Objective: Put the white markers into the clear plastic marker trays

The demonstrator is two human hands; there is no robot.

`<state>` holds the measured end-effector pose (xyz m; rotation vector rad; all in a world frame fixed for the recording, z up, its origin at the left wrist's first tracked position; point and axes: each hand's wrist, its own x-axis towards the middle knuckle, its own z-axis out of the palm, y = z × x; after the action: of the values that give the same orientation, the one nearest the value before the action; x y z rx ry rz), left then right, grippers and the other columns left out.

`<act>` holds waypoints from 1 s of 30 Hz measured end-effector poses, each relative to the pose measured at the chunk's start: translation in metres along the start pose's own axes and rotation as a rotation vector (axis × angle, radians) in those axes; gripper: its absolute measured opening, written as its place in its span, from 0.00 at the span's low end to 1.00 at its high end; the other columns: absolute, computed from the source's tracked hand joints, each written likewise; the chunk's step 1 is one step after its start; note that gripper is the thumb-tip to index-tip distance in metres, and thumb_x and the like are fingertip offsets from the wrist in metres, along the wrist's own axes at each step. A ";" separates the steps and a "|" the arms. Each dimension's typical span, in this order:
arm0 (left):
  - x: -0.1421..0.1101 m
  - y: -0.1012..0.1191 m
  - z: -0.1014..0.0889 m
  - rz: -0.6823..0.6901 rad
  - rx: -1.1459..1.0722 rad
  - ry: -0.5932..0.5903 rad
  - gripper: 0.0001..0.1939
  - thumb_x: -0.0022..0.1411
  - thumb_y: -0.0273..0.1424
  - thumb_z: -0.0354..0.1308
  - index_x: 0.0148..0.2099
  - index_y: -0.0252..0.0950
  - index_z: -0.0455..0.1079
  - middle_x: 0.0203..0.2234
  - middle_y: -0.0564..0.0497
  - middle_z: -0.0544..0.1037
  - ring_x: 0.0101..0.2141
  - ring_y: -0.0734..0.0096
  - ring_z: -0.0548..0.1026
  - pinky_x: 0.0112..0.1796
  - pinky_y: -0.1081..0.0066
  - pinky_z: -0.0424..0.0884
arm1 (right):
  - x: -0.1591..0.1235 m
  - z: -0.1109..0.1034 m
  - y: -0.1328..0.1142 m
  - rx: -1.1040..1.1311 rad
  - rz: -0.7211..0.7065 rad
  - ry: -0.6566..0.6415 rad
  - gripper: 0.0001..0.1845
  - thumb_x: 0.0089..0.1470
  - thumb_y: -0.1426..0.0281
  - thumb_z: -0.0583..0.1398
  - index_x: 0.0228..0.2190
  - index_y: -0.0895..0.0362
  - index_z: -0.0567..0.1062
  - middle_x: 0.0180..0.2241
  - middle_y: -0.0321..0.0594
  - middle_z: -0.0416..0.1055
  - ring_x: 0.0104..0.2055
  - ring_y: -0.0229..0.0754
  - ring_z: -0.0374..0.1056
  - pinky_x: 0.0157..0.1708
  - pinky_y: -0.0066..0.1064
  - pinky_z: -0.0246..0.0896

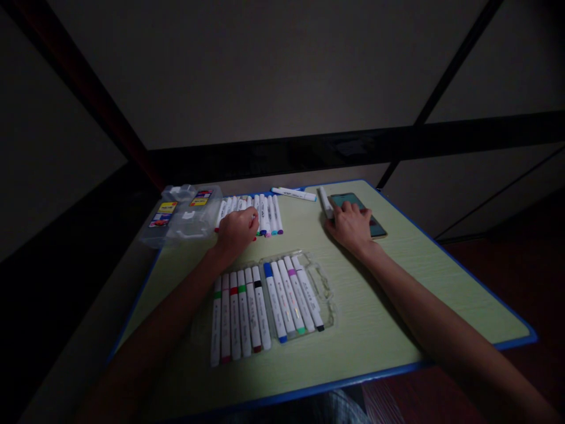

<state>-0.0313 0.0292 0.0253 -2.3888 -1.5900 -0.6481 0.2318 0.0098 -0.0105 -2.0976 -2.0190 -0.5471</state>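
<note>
My left hand is closed, knuckles up, over the near part of a row of white markers at the back of the table. Whatever its fingers hold is hidden. My right hand lies with fingers spread across a phone, covering part of its screen. By the thumb and index finger, a white object that looks like a marker rests along the phone's left edge. Nearer to me, more white markers with coloured bands lie side by side in a clear plastic tray.
A clear plastic case with colourful labels sits at the table's back left corner. Another white marker lies crosswise near the back edge, a blue one partly behind it. The pale green table has a blue rim. A wall stands behind.
</note>
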 end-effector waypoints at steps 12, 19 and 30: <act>0.000 0.002 -0.001 -0.006 0.003 -0.042 0.11 0.58 0.28 0.46 0.32 0.34 0.70 0.21 0.50 0.73 0.24 0.69 0.70 0.27 0.71 0.59 | 0.004 0.001 -0.002 0.039 0.024 -0.024 0.15 0.54 0.67 0.49 0.35 0.63 0.70 0.36 0.53 0.69 0.38 0.51 0.63 0.37 0.41 0.48; 0.000 0.000 -0.001 0.016 -0.006 -0.029 0.11 0.58 0.28 0.46 0.32 0.34 0.70 0.20 0.50 0.73 0.23 0.69 0.69 0.26 0.72 0.58 | 0.004 -0.009 0.004 0.072 0.033 0.072 0.12 0.54 0.67 0.49 0.34 0.62 0.68 0.35 0.49 0.69 0.35 0.48 0.63 0.35 0.37 0.44; 0.003 -0.001 0.003 -0.053 -0.348 -0.011 0.09 0.54 0.30 0.52 0.39 0.34 0.68 0.17 0.56 0.67 0.20 0.74 0.67 0.25 0.74 0.61 | -0.004 -0.013 -0.009 0.142 -0.213 0.270 0.13 0.57 0.65 0.47 0.30 0.59 0.67 0.32 0.45 0.66 0.35 0.45 0.58 0.36 0.36 0.42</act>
<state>-0.0302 0.0334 0.0237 -2.5968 -1.6670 -0.9970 0.2206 0.0021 -0.0011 -1.6413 -2.0657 -0.6591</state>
